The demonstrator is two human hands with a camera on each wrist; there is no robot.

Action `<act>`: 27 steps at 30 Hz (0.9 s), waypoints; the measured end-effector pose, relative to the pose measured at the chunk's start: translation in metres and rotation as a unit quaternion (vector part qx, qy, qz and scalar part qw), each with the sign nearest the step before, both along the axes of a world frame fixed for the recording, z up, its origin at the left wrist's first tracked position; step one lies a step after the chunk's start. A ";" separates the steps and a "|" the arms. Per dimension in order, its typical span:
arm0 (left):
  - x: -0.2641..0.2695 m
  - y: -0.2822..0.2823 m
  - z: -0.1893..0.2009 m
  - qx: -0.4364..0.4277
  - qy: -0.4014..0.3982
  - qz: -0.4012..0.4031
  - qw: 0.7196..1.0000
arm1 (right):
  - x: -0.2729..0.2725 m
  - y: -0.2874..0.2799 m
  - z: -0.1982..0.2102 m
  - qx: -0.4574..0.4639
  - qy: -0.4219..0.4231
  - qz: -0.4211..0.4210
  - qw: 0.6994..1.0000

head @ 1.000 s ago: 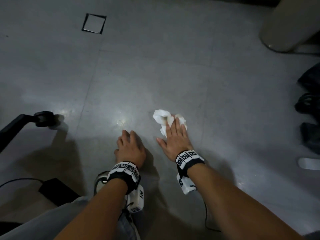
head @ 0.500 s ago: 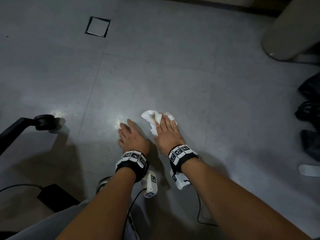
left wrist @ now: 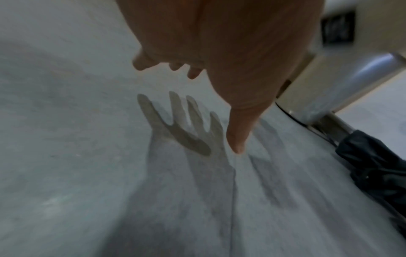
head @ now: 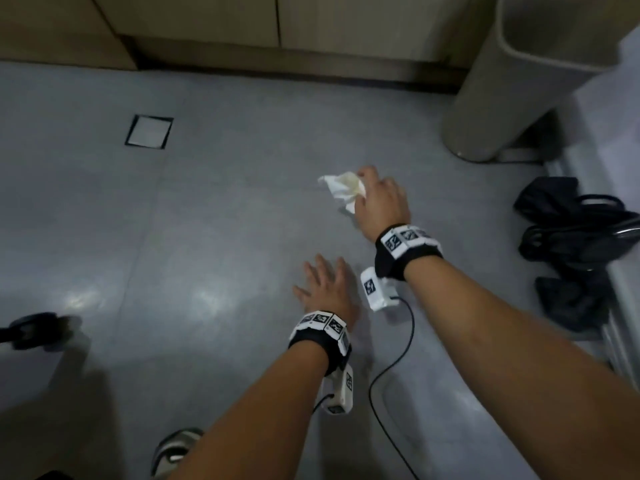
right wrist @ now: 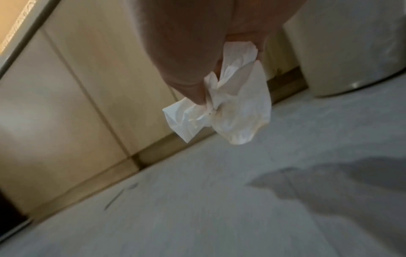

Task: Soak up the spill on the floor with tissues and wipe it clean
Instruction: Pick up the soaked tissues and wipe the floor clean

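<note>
- Tissue (head: 343,190), a crumpled white wad, is hanging clear of the grey floor (head: 207,220), with the right hand (head: 379,202) gripping it.
- Right-hand fingers (right wrist: 189,83) are curling round the wad's upper part and pinching it in the wrist view, leaving the loose ends dangling below.
- Long axis is running roughly up and down in that view; from the head view the free end is pointing left, away from the knuckles, toward the cabinet fronts (head: 207,26).
- Faint yellowish staining is showing on the tissue's lower folds (right wrist: 239,121).
- Left hand (head: 325,289) is hovering low over the floor, fingers (left wrist: 236,137) straight and spread, holding nothing; its shadow is falling on the tiles just beneath.
- Wristbands (head: 407,242) are carrying black-and-white square marker patterns; no readable writing is showing anywhere.
- Beige bin (head: 512,98) is standing to the right, with dark bags (head: 575,230) lying near it.
- Square floor plate (head: 149,130) is sitting well off to the left.
</note>
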State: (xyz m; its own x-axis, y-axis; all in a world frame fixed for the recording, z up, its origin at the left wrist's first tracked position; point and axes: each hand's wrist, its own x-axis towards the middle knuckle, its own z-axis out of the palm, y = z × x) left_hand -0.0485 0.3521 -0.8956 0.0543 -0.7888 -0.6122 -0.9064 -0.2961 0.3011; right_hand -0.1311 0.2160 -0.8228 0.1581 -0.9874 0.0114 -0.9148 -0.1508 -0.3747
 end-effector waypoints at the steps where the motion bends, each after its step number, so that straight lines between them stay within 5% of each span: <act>1: -0.009 -0.003 0.002 0.027 0.001 -0.016 1.000 | -0.013 -0.017 0.010 -0.019 0.002 -0.020 1.000; 12: -0.031 -0.004 -0.012 0.081 0.016 -0.015 0.996 | -0.157 -0.159 0.141 -0.134 -0.087 -0.175 0.972; 20: -0.033 -0.009 -0.007 0.109 -0.006 -0.027 0.994 | -0.206 -0.211 0.161 -0.155 -0.056 -0.249 0.954; 27: -0.037 -0.013 0.001 0.116 -0.016 -0.009 0.993 | -0.204 -0.229 0.138 0.063 0.026 -0.253 0.965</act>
State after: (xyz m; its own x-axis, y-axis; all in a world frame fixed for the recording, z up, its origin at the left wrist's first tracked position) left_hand -0.0855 0.3391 -0.8942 0.0631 -0.6274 -0.7761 -0.9203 -0.3374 0.1980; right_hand -0.3348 -0.0130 -0.6844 -0.3482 -0.9311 -0.1087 -0.8774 0.3646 -0.3118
